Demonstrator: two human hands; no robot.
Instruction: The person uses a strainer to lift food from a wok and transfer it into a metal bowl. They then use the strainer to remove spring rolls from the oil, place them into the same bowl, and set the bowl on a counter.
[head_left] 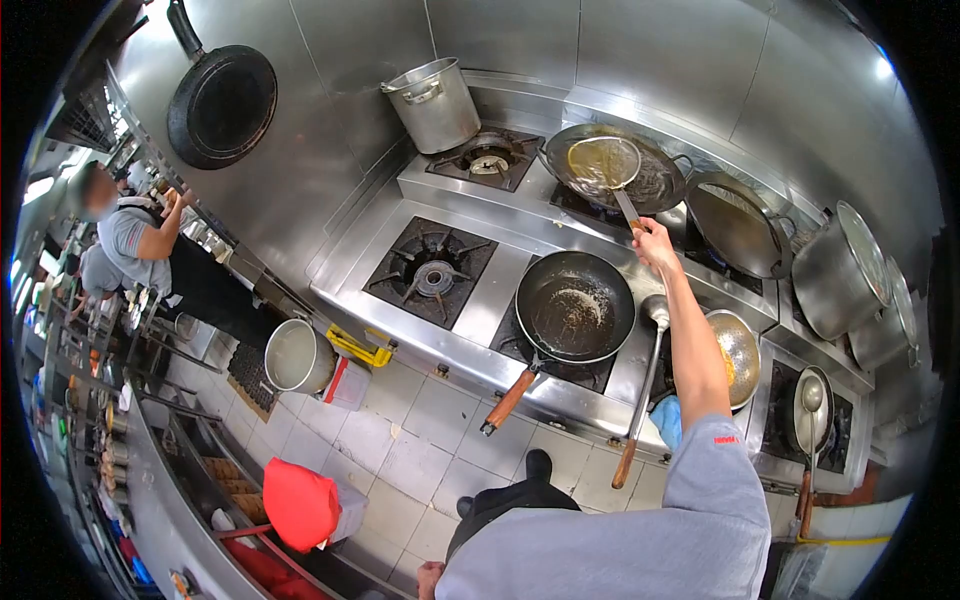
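My right hand reaches forward, its fingers wrapped round the handle of a round wire strainer. The strainer's mesh bowl is over a wide wok on the back burner, and liquid glistens in and around it. Low at my side, beside my dark trousers, is my left hand, partly cut off by the frame and my shirt; its fingers do not show clearly. Nearest to my body on the front burner is a black frying pan with a wooden handle and pale residue inside.
A long ladle lies right of the frying pan, beside a metal pan of food. Another wok and large pots stand at the right. A tall pot stands back left. Red cloth covers a floor bin; a co-worker stands left.
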